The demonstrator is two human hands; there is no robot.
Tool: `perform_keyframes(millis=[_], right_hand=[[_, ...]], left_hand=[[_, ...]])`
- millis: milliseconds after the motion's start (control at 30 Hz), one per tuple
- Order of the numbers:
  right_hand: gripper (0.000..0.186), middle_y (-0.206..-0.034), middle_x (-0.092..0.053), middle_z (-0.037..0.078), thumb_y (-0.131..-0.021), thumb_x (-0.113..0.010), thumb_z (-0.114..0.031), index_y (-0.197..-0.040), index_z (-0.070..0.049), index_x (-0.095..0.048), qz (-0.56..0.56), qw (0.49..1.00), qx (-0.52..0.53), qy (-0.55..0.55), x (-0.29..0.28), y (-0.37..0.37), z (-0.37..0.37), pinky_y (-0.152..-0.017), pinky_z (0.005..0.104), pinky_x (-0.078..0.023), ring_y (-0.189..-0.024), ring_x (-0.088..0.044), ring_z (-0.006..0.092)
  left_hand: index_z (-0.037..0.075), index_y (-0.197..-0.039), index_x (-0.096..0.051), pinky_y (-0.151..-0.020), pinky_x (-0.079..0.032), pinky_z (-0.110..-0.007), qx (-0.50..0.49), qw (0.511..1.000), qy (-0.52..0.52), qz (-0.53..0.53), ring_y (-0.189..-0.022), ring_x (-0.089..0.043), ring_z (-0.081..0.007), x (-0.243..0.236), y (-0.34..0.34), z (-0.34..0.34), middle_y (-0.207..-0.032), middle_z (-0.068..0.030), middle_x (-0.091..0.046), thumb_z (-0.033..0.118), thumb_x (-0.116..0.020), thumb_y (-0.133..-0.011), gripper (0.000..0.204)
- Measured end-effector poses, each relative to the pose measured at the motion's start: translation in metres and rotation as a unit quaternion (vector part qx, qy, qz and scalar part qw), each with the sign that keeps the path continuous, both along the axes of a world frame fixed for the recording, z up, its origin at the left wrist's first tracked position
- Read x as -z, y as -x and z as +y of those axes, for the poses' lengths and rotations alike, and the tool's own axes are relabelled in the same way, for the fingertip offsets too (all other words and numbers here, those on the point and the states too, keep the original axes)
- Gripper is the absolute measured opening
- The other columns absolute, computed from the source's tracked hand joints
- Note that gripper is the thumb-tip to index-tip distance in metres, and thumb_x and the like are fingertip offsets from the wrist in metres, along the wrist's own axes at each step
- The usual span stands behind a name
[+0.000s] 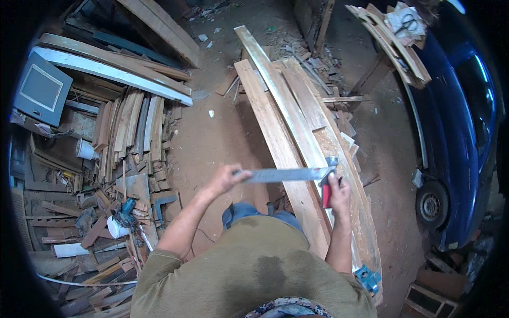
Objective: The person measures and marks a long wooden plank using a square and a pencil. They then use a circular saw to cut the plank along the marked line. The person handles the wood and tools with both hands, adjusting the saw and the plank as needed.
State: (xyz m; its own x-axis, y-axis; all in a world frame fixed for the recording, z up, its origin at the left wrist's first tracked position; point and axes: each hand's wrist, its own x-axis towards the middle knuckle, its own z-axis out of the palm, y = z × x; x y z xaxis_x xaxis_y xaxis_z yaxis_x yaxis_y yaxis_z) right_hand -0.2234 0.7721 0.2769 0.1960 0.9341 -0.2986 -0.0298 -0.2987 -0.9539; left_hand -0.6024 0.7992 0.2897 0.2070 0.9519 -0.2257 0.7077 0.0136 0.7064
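Observation:
My left hand is closed around the far-left end of a try square, which has a flat grey metal blade with markings. My right hand grips the red stock at its other end. The blade lies crosswise above long wooden boards that stretch away from me on my right. One narrow pale board rests on top of the wider ones. Just beyond my right hand is a small blue-grey object whose kind I cannot make out.
A teal tool sits at the boards' near end. Stacked timber and scraps fill the left, with a teal power tool and a white bucket. A blue car stands right. Scissors lie on planks.

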Motion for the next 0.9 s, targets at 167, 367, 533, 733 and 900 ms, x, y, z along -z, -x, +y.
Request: perform_keyframes(millis=[167, 367, 533, 733, 900], right_hand=[[0.026, -0.081, -0.065, -0.001, -0.103, -0.062, -0.026, -0.102, -0.001, -0.068, -0.102, 0.98, 0.093, -0.141, -0.019, 0.004, 0.135, -0.064, 0.024, -0.047, -0.072, -0.058, 0.0063], [0.03, -0.089, -0.06, 0.0, -0.09, -0.078, -0.014, -0.112, -0.001, -0.062, -0.141, 0.976, 0.051, -0.156, -0.01, 0.111, 0.273, -0.065, 0.0191, -0.04, -0.075, -0.049, 0.0043], [0.023, -0.097, -0.066, 0.004, -0.094, -0.073, -0.014, -0.109, 0.001, -0.066, -0.097, 0.992, -0.009, -0.083, 0.029, 0.242, 0.374, -0.068, 0.0224, -0.044, -0.079, -0.054, 0.0073], [0.032, -0.074, -0.058, -0.001, -0.104, -0.059, -0.03, -0.114, -0.002, -0.072, -0.076, 0.983, -0.089, 0.142, 0.074, 0.317, 0.477, -0.053, 0.0214, -0.037, -0.065, -0.049, 0.0046], [0.031, -0.069, -0.055, -0.004, -0.102, -0.063, -0.031, -0.109, -0.002, -0.071, -0.105, 0.974, -0.051, 0.195, 0.1, 0.325, 0.534, -0.05, 0.0197, -0.031, -0.057, -0.042, 0.0021]], left_hand=[[0.003, -0.092, -0.076, -0.066, -0.053, -0.035, -0.213, 0.974, 0.061, 0.047, -0.07, -0.066, -0.0163, 0.009, 0.08, 0.081, -0.07, -0.0109, -0.068, 0.048, -0.067, -0.095, 0.046], [0.004, -0.129, -0.064, -0.091, -0.054, -0.033, -0.089, 0.957, 0.047, -0.271, -0.102, -0.067, -0.0183, 0.054, 0.042, 0.222, -0.113, -0.0122, -0.07, 0.035, -0.071, -0.096, 0.046], [0.005, -0.145, -0.043, -0.095, -0.052, -0.038, 0.035, 0.919, 0.052, -0.39, -0.111, -0.064, -0.0236, 0.087, 0.027, 0.353, -0.126, -0.0151, -0.062, 0.035, -0.07, -0.096, 0.063], [0.004, -0.122, -0.058, -0.071, -0.052, -0.031, -0.11, 0.948, -0.03, -0.297, -0.079, -0.062, -0.0101, 0.197, 0.107, 0.466, -0.091, -0.0028, -0.065, 0.028, -0.053, -0.106, 0.029], [0.005, -0.116, -0.059, -0.064, -0.05, -0.025, -0.296, 0.836, 0.155, -0.435, -0.073, -0.06, -0.0066, 0.279, 0.164, 0.542, -0.083, 0.0021, -0.061, 0.029, -0.058, -0.104, 0.026]])
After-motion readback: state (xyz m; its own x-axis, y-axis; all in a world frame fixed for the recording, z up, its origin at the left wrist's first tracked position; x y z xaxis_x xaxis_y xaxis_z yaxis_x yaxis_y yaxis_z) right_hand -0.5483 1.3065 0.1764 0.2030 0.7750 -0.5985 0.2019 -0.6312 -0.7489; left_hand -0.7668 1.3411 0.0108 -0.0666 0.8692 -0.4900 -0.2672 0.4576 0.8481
